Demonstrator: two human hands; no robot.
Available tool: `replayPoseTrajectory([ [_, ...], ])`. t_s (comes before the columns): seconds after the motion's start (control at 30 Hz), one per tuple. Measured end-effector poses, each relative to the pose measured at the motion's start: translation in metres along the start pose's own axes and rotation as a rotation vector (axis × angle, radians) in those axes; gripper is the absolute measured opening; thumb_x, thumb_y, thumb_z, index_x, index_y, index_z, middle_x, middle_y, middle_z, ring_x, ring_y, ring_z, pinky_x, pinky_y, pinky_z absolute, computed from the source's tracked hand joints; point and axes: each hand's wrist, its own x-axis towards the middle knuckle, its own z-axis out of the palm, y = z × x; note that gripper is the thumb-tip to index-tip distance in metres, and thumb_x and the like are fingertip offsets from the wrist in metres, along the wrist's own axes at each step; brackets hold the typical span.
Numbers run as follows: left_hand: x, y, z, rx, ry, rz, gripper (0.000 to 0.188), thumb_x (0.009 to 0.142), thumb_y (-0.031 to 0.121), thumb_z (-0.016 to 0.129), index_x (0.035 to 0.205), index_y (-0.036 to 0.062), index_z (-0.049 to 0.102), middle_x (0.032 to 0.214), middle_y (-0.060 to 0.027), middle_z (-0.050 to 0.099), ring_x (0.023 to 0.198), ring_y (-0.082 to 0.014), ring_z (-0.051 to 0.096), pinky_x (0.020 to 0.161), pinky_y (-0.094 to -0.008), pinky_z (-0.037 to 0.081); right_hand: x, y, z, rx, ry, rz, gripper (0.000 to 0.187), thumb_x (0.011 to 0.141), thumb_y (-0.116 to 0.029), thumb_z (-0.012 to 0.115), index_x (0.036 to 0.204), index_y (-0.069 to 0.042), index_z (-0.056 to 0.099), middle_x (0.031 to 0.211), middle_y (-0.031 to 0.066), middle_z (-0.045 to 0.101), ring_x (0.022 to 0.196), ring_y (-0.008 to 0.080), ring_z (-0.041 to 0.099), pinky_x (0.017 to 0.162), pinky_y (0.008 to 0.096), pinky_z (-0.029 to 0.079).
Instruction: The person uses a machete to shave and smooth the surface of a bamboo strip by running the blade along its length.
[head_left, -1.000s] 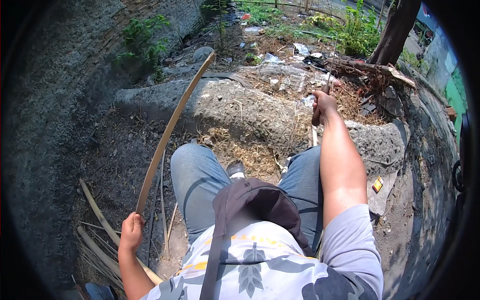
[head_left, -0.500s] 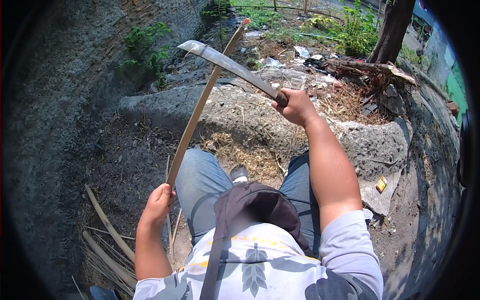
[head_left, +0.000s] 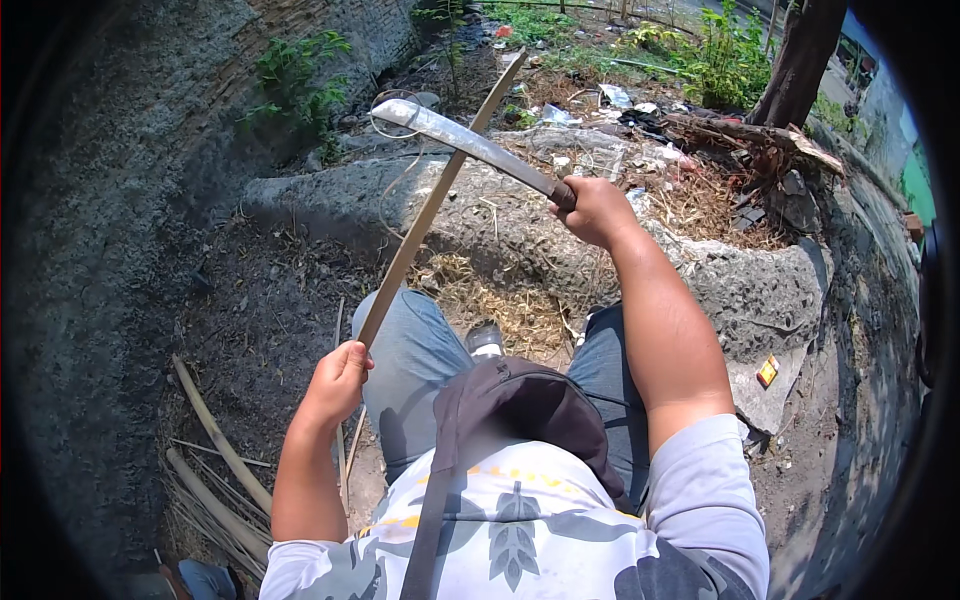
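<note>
My left hand [head_left: 338, 382] is closed around the lower end of a long, flat strip [head_left: 418, 222], bamboo or wood, which slants up and away to the right. In my right hand [head_left: 598, 212] is the dark handle of a machete [head_left: 478, 148], its pale blade pointing to the left. The blade crosses the strip in its upper part and appears to touch it. A thin curled shaving [head_left: 388, 196] hangs near the blade's tip and loops down beside the strip.
Long pale stalks and slats [head_left: 222, 435] lie on the ground at my left. A rough concrete slab [head_left: 520, 225] crosses in front of my knees, with litter and dry grass behind it. A wall [head_left: 130, 200] rises on the left; a tree trunk [head_left: 800, 65] stands at far right.
The strip and my left hand have shifted right and slightly up. The machete has moved a little right and down at its tip. A curled shaving now shows clearly near the tip.
</note>
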Motion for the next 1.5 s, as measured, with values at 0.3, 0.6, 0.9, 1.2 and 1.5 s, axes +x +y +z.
replayPoseTrajectory([
  [0.3,-0.006,-0.022,-0.018,0.201,0.167,0.047,0.043,0.11,0.038,0.045,0.087,0.005,0.06,0.069,0.0036,0.05,0.063,-0.0074,0.044,0.056,-0.0268,0.037,-0.005,0.0,-0.015,-0.155,0.054,0.143,0.029,0.084,-0.035,0.077,0.104,-0.014,0.072,0.095,0.016,0.074,0.092,0.0383,0.07,0.079,0.0486,0.055],
  [0.6,0.004,-0.063,-0.052,0.037,0.333,0.004,0.043,0.11,0.046,0.043,0.089,0.011,0.058,0.06,0.0074,0.042,0.048,-0.0047,0.037,0.044,-0.0232,0.028,-0.007,0.012,-0.026,-0.073,-0.026,0.24,0.031,0.084,-0.035,0.077,0.109,-0.018,0.073,0.103,0.0138,0.075,0.099,0.0352,0.07,0.086,0.0476,0.055],
  [0.9,0.016,-0.093,-0.092,0.658,0.513,-0.113,0.049,0.109,0.049,0.04,0.087,0.0104,0.06,0.063,0.0008,0.048,0.058,-0.012,0.05,0.053,-0.0278,0.037,-0.005,0.012,-0.026,0.081,-0.041,0.299,0.032,0.085,-0.037,0.077,0.109,-0.017,0.074,0.102,0.0136,0.075,0.097,0.0329,0.071,0.085,0.0454,0.054],
  [1.2,0.02,-0.097,-0.061,0.286,0.318,-0.008,0.045,0.11,0.039,0.043,0.085,0.0064,0.061,0.068,0.0009,0.051,0.063,-0.0098,0.048,0.058,-0.0294,0.04,-0.008,-0.002,-0.008,0.032,-0.009,-0.049,0.032,0.083,-0.037,0.08,0.096,-0.009,0.071,0.088,0.0164,0.072,0.084,0.0377,0.069,0.074,0.0459,0.053],
  [1.5,0.013,-0.034,-0.009,0.496,0.255,0.157,0.043,0.109,0.034,0.046,0.09,0.0,0.062,0.071,-0.0152,0.061,0.067,-0.0246,0.059,0.065,-0.0388,0.047,-0.015,-0.042,0.013,-0.212,-0.138,-0.376,0.033,0.084,-0.045,0.075,0.093,-0.014,0.067,0.09,0.0133,0.071,0.087,0.0372,0.07,0.075,0.0491,0.055],
])
